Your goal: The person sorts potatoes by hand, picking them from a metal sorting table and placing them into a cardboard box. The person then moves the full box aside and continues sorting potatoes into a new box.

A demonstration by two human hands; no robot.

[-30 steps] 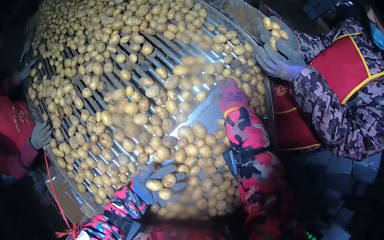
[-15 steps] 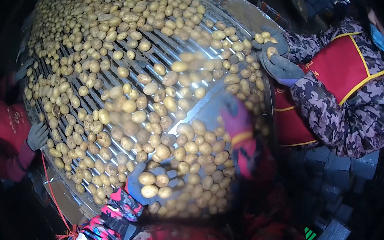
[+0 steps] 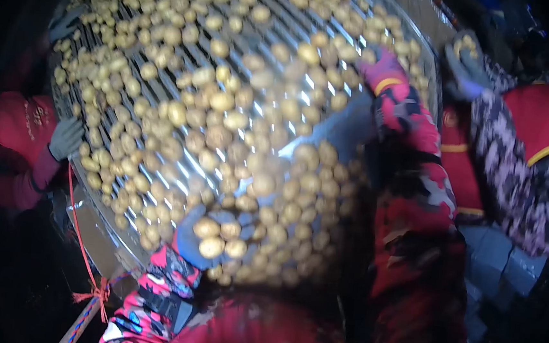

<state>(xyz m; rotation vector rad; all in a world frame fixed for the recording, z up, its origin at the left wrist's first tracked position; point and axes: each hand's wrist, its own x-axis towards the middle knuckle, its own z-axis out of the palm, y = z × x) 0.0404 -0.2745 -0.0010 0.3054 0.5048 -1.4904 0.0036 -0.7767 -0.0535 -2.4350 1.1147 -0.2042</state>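
Note:
Palm up near the front edge of the roller surface, my gloved left hand [image 3: 193, 237] holds several small potatoes [image 3: 219, 237], its fingers curled under them. My right hand [image 3: 381, 65], in a glove with a purple cuff, reaches out over the upper right part of the rollers, beside more potatoes. Its fingers are smeared by motion. Loose potatoes lie over the metal rollers [image 3: 286, 27], and a dense pile [image 3: 296, 218] sits right of my left hand. A smooth metal plate [image 3: 342, 128] shows between the pile and my right hand.
A co-worker's gloved hand [image 3: 467, 64] holds potatoes at the right. Other gloved hands [image 3: 66, 137] rest along the left edge. A red cord [image 3: 79, 240] is tied to a pole [image 3: 85, 318] at the lower left. Blue-grey blocks [image 3: 490, 253] stand at the lower right.
My right hand has moved up and right, away from the plate. My left hand still holds its potatoes. The view has shifted, and the co-worker's hands at the right appear farther right.

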